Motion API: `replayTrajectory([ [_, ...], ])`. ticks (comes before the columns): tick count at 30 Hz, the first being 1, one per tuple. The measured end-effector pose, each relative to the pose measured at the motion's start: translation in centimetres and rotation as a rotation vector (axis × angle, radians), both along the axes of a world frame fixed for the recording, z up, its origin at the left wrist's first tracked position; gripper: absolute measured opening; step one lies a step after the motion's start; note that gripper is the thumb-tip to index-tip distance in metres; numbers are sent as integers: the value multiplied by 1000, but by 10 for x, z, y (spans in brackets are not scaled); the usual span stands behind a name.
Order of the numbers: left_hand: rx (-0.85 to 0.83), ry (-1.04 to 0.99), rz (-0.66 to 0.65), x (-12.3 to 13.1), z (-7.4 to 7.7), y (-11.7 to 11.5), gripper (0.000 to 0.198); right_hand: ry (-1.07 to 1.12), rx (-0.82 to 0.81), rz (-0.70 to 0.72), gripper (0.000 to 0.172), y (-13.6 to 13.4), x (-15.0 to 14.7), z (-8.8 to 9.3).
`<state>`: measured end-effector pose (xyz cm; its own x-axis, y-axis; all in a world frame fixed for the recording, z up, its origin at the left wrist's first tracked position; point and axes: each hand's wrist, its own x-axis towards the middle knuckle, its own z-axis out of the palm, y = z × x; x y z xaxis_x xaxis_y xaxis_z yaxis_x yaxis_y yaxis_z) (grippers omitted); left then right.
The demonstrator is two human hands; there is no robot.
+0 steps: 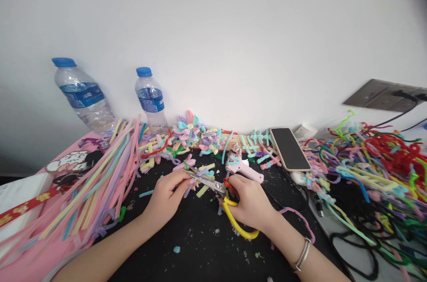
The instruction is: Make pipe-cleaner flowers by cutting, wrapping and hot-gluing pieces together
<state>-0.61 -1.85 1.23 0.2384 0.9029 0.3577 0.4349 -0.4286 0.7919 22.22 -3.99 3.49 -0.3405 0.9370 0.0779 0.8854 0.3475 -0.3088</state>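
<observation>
My right hand (248,202) is closed round the handles of a pair of scissors (210,182) with a yellow grip loop. The metal blades point left, towards the fingertips of my left hand (170,193). That hand pinches a small pastel fuzzy piece (195,181), partly hidden by the blades and fingers. Short yellow and purple stem pieces lie around the blades. Just behind my right hand rests a pale pink glue gun (245,170). A pastel pipe-cleaner flower (187,128) sits by the wall.
Two water bottles (151,99) lean at the wall. Long pastel stems (96,175) spread at left. A phone (290,149) lies right of centre, with tangled colourful stems (383,162) and black cables beyond. Scraps dot the black mat (200,251).
</observation>
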Motion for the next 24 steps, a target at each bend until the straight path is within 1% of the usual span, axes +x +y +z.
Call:
replayTrajectory([
  [9,-45,-2,-15,1,2,0,23,-10,-5,-14,24,0,0,-5],
  [20,-103,-26,-20,2,1,0,24,-23,-16,-23,22,0,0,-3],
  [24,-131,-58,-38,2,2,0,23,-32,-23,-27,23,1,1,-5],
])
